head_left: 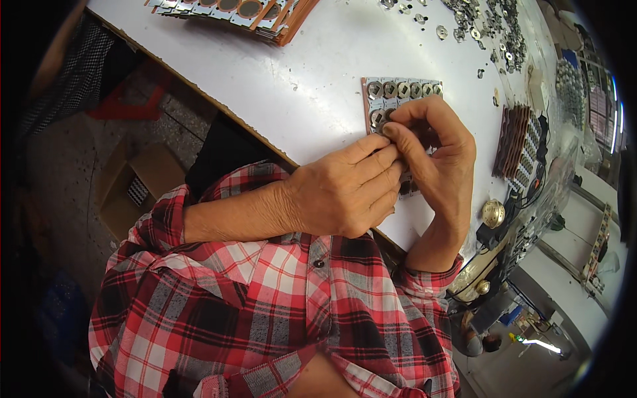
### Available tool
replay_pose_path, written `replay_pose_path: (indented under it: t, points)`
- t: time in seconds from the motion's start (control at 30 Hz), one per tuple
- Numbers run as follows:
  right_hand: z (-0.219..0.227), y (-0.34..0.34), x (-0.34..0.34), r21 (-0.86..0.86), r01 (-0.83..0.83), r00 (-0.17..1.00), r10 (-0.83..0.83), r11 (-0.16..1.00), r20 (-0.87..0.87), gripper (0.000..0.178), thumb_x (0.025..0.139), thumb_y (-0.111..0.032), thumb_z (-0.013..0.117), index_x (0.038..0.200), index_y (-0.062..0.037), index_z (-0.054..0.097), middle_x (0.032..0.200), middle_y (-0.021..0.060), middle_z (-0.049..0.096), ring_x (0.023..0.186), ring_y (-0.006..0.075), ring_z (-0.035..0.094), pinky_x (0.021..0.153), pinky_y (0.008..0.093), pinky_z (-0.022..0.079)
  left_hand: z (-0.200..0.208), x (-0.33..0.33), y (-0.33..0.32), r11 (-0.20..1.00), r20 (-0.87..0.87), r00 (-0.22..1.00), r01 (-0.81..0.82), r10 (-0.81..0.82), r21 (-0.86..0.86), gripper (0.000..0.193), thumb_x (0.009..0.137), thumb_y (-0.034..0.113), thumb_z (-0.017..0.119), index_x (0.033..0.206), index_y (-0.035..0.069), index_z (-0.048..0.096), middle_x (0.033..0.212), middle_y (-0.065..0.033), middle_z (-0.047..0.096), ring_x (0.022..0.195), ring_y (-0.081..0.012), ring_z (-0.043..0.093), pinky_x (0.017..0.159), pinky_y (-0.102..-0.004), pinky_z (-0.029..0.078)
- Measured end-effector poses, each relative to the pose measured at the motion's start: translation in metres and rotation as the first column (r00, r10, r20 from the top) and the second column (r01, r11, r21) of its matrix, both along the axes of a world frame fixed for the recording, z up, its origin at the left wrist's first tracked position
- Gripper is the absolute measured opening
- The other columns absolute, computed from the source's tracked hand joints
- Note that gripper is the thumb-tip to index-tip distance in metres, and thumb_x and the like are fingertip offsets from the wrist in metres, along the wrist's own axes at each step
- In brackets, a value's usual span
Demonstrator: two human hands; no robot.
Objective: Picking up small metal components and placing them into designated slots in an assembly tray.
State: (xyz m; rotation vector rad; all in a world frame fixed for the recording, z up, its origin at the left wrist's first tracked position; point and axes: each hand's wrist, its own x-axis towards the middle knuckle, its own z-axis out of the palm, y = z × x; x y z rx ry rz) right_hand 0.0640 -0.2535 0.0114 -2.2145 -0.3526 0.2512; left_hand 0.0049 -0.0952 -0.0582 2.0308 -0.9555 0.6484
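Note:
A circuit board panel (373, 101) lies on the table before me, with rows of round metal pieces (404, 90) seated on it. Over its near part my two hands meet. My left hand (348, 189) reaches in from the left with its fingers curled together, their tips hidden against the other hand. Thumb and index finger of my right hand (441, 152) are bent into a pinch just above the panel. Whatever small thing sits between the fingers of either hand is too hidden to name. The hands cover the panel's lower rows.
A stack of similar panels (265, 23) stands at the table's far left. Loose small metal pieces (491, 33) are scattered at the far right. Another stack of filled panels (516, 146) is at the right, near black cables. An open cardboard box (142, 182) sits on the floor to the left.

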Motion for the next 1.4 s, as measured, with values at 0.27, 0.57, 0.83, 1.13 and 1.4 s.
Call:
replay_pose_path:
  t: [0.27,0.57,0.83,1.13,1.4]
  points:
    - [0.006,-0.010,0.002,0.242,0.116,0.976,-0.065,0.963,-0.208,0.010,0.094,-0.001,0.073,0.102,0.0010,0.067,0.090,-0.0023,0.067,0.079,0.0046,0.061,0.067,0.0190,0.048,0.001,0.000,0.002,0.999,-0.005,1.000,0.012,-0.012,0.037,0.037,0.074,0.022,0.078,0.097,-0.006,0.073,0.107,-0.0202,0.073,0.108,-0.0342,0.069,0.103,-0.0490,0.052]
    - [-0.003,0.001,0.002,-0.042,-0.068,0.996,0.070,0.997,0.060,0.030,0.084,0.004,0.080,0.112,-0.0027,0.073,0.090,-0.0014,0.065,0.076,0.0043,0.057,0.064,0.0200,0.044,-0.002,-0.002,0.003,1.000,0.039,0.999,0.007,-0.008,0.025,0.031,0.074,0.019,0.077,0.093,-0.005,0.073,0.102,-0.0186,0.073,0.104,-0.0330,0.070,0.100,-0.0473,0.055]
    - [-0.001,0.012,0.001,-0.037,-0.064,0.992,0.067,0.997,0.106,0.029,0.079,0.007,0.079,0.107,-0.0023,0.075,0.090,0.0012,0.064,0.075,0.0075,0.057,0.064,0.0215,0.044,-0.006,-0.002,-0.001,0.998,0.103,0.995,0.002,0.004,-0.063,0.020,0.070,0.016,0.064,0.077,-0.002,0.069,0.087,-0.0160,0.069,0.092,-0.0313,0.069,0.094,-0.0469,0.056]
    - [-0.005,0.006,0.005,0.017,-0.199,0.956,0.190,0.980,0.222,0.023,0.082,0.010,0.075,0.103,0.0000,0.073,0.096,0.0052,0.066,0.084,0.0113,0.063,0.073,0.0231,0.051,-0.005,-0.001,-0.002,0.996,0.099,0.995,0.004,0.004,-0.084,0.019,0.071,0.015,0.063,0.076,-0.002,0.069,0.091,-0.0172,0.071,0.095,-0.0315,0.069,0.095,-0.0463,0.055]
    - [0.000,-0.005,0.004,0.226,0.160,0.982,-0.131,0.961,-0.137,0.011,0.092,0.005,0.070,0.103,0.0027,0.072,0.086,0.0016,0.071,0.078,0.0068,0.064,0.069,0.0216,0.051,-0.001,0.000,0.005,0.999,0.062,0.997,0.035,-0.035,0.010,0.026,0.071,0.016,0.076,0.088,-0.003,0.073,0.099,-0.0168,0.073,0.104,-0.0304,0.070,0.097,-0.0464,0.056]
